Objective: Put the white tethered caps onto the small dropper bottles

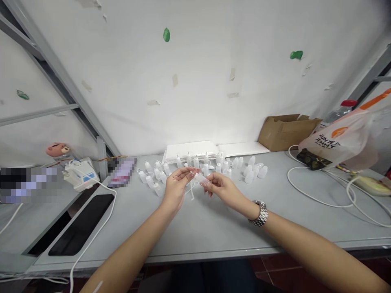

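A small translucent squeeze bottle (200, 179) is held tilted between my two hands, above the front of a group of similar bottles. My right hand (224, 190) grips its body between thumb and fingers, with a metal watch on the wrist. Thumb and fingertips of my left hand (176, 188) pinch at its narrow top end; the exact part there is too small to make out. A thin white strap with a loop (192, 191) hangs just below the fingers. Behind and left stand several capped bottles (149, 181), some with looped straps. Several plain bottles without visible tips (249, 176) are at right, a few lying down.
White flat sheets (192, 148) and a cardboard box (279, 132) sit against the wall. On the right are a plastic bag (339, 136) and coiled white cable (317, 203). A power strip (81, 174), a phone (122, 173) and a black inset panel (81, 226) are at left.
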### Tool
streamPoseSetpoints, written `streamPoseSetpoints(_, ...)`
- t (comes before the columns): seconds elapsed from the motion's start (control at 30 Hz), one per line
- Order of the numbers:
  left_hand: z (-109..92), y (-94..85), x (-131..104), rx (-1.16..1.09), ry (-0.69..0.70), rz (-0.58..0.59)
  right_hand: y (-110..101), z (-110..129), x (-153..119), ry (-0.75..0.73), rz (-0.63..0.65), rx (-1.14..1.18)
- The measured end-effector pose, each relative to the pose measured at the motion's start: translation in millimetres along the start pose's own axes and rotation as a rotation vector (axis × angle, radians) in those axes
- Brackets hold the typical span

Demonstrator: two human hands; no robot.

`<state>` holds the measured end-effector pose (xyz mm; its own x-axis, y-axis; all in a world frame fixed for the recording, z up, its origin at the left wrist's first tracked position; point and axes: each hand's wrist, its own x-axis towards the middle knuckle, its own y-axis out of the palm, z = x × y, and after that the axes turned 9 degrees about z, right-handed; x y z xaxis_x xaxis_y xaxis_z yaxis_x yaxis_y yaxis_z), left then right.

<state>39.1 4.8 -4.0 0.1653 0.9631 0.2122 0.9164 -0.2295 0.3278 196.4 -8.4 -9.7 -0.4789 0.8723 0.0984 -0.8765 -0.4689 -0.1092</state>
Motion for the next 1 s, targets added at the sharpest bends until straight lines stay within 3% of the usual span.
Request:
streamPoseSetpoints(0.23, -5, -2.0, 1, 0.014, -0.041, 0.109, -5, 3, -2, 0.198, 0.404, 0.677)
streamPoseSetpoints(0.33, -7, -3.2, 2, 0.01, -0.08, 0.154, -3, 2, -3, 0.207, 0.481, 0.794)
streamPoseSetpoints(0.43, -7, -5.5, 4, 0.015, -0.092, 0.132, -3, 4, -3, 0.17, 0.399, 0.738)
streamPoseSetpoints(0.57, -2, -6.1, 5, 0.161, -0.074, 0.041, -11, 6, 2, 0.02, 0.086, 0.496)
streamPoseSetpoints(0.7, 0, 0.8, -1, 0.188, -0.179, 0.089, -19, 7, 6, -0.049, -0.142, 0.253)
streamPoseSetpoints(0.8, 0, 3.8, -5, 0.108, -0.192, 0.094, -20, 6, 7, -0.05, -0.18, 0.144)
streamPoseSetpoints(1.0, -2, -3.5, -2, 0.047, -0.09, -0.102, -16, 2, 6, -0.101, -0.17, -0.031)
